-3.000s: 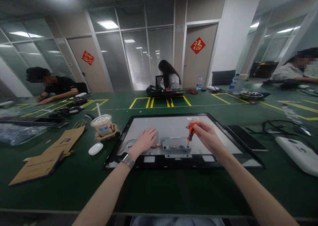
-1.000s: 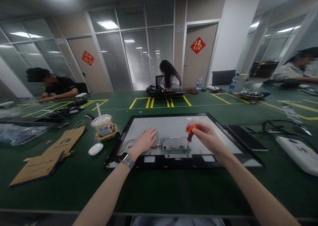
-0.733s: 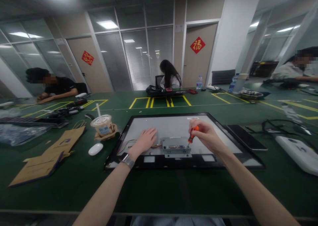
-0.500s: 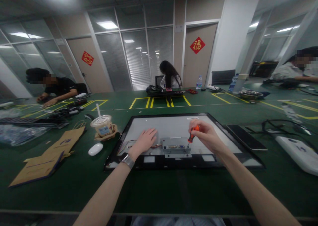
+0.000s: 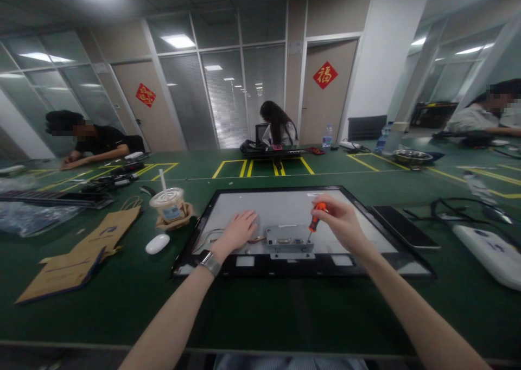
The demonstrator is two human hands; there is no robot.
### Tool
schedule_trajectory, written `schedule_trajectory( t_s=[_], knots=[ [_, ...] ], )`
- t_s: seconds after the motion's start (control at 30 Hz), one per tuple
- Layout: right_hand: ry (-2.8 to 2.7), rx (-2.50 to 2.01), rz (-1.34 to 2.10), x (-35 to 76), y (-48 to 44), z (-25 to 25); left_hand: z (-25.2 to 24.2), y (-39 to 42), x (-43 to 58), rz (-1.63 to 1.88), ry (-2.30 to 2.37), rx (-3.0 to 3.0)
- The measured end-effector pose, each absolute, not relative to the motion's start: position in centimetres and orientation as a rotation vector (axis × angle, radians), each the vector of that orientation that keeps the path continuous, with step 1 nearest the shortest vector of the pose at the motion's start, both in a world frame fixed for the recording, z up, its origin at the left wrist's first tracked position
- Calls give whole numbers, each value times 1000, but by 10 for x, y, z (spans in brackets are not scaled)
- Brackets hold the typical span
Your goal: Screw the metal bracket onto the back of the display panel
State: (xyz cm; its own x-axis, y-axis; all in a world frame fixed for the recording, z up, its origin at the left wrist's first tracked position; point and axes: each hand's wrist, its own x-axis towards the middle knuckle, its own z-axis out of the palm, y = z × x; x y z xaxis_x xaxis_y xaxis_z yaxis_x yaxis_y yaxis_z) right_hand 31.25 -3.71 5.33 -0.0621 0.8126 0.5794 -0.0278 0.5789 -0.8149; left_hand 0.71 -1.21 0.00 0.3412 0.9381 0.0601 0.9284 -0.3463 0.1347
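Barely shifted since half-second ago — gripping orange screwdriver in right hand, tip on metal bracket; pressing monitor panel flat with open left hand.

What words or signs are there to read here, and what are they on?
"福" on the right red diamond sign, stuck on the right door.
Left red diamond sign on the left door: its mark is too blurred to read.
Label on the drink cup: too small to read.
Purple logo on the paper bag: too blurred.
Blue marks on the white device: too blurred.
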Motion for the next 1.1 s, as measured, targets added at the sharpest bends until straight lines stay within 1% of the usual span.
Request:
schedule_trajectory(
  t_s=[0.13, 0.43, 0.7, 0.9, 1.1],
  knots=[
    [-1461, -715, 765, 312, -36, 50, -3, -10, 6, 199, 1745, 2512],
    [-1425, -726, 569, 303, -44, 56, -4, -10, 5, 204, 1738, 2509],
    [-1558, -757, 235, 304, -50, 56, -3, -11, 5, 208, 1742, 2517],
    [-1723, -729, 250, 302, -51, 53, -6, -9, 5, 209, 1738, 2522],
    [-1727, -735, 227, 300, -52, 54, -4, -10, 5, 206, 1740, 2510]
  ],
)
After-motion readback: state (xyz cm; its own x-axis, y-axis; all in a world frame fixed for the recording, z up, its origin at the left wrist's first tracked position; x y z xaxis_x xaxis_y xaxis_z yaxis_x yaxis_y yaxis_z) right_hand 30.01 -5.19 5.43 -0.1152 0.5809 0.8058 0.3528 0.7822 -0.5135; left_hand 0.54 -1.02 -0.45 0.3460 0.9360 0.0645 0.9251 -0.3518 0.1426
